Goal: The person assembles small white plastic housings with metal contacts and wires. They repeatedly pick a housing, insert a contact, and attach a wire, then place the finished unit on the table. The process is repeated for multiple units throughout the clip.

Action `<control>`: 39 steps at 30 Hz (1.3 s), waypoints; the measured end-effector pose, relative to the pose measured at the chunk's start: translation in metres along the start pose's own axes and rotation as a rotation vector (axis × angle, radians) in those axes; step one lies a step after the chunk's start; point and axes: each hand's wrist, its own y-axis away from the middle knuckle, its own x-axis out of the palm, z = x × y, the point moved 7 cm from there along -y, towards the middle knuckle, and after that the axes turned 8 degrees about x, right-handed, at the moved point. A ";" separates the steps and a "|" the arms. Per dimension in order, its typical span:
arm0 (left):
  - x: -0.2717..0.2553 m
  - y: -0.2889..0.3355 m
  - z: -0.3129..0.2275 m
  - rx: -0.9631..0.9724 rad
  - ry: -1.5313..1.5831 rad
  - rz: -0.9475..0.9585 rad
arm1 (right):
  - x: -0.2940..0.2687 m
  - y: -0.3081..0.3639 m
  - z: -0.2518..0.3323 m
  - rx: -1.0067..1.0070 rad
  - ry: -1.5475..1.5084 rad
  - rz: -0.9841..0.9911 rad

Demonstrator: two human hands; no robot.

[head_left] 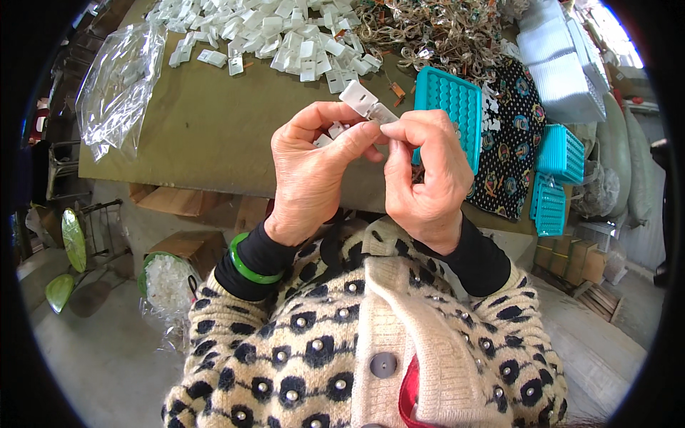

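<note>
Between the thumb and forefinger of my left hand (307, 167) is a small white plastic case (358, 98), hinged open, with a dark slot in its upper half. More small white plastic pieces (330, 134) sit in the curl of the same hand. My right hand (432, 167) has its thumb and forefinger closed at the case's lower right edge, where the fingertips hide part of it. Both hands are raised over the table's near edge. Just beyond my right hand lies a teal tray (457, 103) with rows of round hollows.
A heap of white plastic cases (285, 32) covers the table's (214, 132) far side. Tangled wired parts (435, 28) lie at far right, near a patterned dark cloth (514, 157). A clear plastic bag (118, 85) hangs over the left edge. Teal baskets (560, 153) and white stacked trays (564, 78) stand right.
</note>
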 end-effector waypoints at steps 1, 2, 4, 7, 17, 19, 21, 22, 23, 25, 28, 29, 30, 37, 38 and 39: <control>0.000 0.001 0.000 0.000 0.009 -0.013 | 0.000 0.001 0.002 -0.027 0.031 -0.014; 0.000 0.001 -0.001 0.013 -0.034 -0.028 | 0.001 0.002 0.004 -0.054 0.062 -0.026; 0.000 0.002 -0.002 0.040 -0.114 -0.059 | 0.002 0.001 0.006 -0.113 0.103 -0.049; 0.000 0.001 -0.003 0.058 -0.136 -0.077 | 0.004 0.000 0.003 -0.086 0.067 -0.051; -0.002 0.006 0.010 -0.409 0.289 -0.079 | 0.018 0.015 -0.036 0.679 -0.583 0.120; -0.002 0.007 0.009 -0.404 0.283 -0.103 | 0.023 0.018 -0.041 0.811 -0.766 0.124; -0.003 0.006 0.007 -0.375 0.250 -0.122 | 0.028 0.022 -0.045 0.917 -0.877 0.134; -0.002 0.005 0.005 -0.344 0.229 -0.119 | 0.030 0.024 -0.046 0.954 -0.944 0.138; -0.002 0.004 0.004 -0.312 0.203 -0.119 | 0.029 0.023 -0.045 0.932 -0.889 0.147; -0.003 0.002 0.002 -0.252 0.157 -0.131 | 0.026 0.021 -0.043 0.857 -0.798 0.164; -0.005 0.002 0.000 -0.154 0.089 -0.151 | 0.016 0.019 -0.039 0.725 -0.534 0.185; -0.005 0.003 0.000 -0.113 0.060 -0.147 | 0.012 0.016 -0.037 0.644 -0.428 0.163; -0.005 0.004 -0.001 -0.083 0.032 -0.155 | 0.009 0.012 -0.034 0.541 -0.332 0.142; 0.018 0.014 -0.035 0.664 -0.753 -0.010 | 0.002 0.008 -0.013 0.018 0.093 -0.086; 0.009 0.010 -0.028 0.498 -0.585 -0.068 | 0.003 0.008 -0.013 0.001 0.126 -0.089; 0.002 0.009 -0.019 0.327 -0.433 -0.122 | 0.004 0.007 -0.012 -0.034 0.138 -0.086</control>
